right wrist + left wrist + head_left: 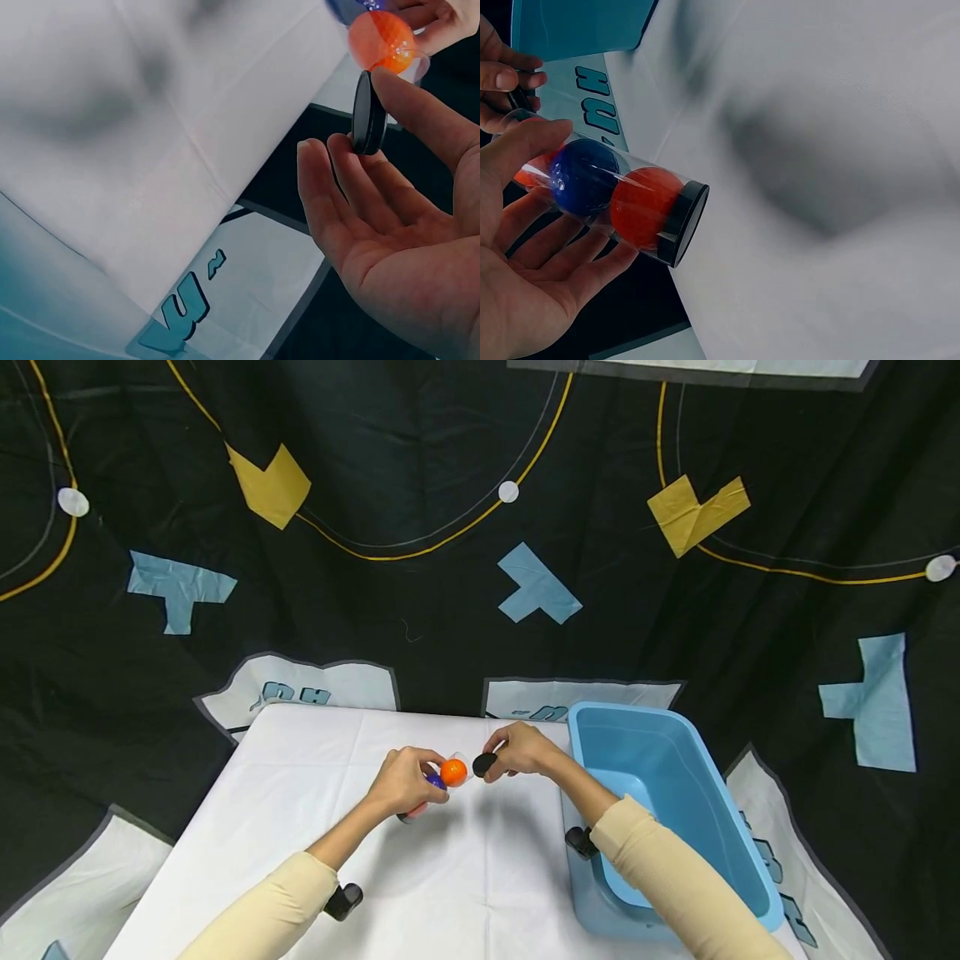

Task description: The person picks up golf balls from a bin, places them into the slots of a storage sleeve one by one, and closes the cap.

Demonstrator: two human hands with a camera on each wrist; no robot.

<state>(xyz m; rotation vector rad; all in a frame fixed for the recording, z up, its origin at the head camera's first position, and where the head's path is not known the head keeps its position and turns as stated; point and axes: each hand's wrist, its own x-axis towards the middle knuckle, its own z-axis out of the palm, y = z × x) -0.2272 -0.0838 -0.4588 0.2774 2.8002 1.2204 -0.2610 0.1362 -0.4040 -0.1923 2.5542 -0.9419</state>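
Observation:
My left hand (408, 783) grips a clear plastic tube (632, 160) that holds an orange ball (453, 772) at its right end, a blue ball (583, 177) in the middle and another orange-red ball (646, 206) at the far end. A black cap (682, 225) closes that lower end. Between thumb and fingers, my right hand (527, 748) pinches a separate round black lid (485, 765). The lid stands close to the tube's uncapped end, just to the right of it. Both hands are above the white table.
A light blue plastic bin (720, 814) stands at the table's right side, under my right forearm. The white-covered table (315, 760) spreads below the hands. Behind it hangs a black cloth (405, 618) with yellow and blue patches.

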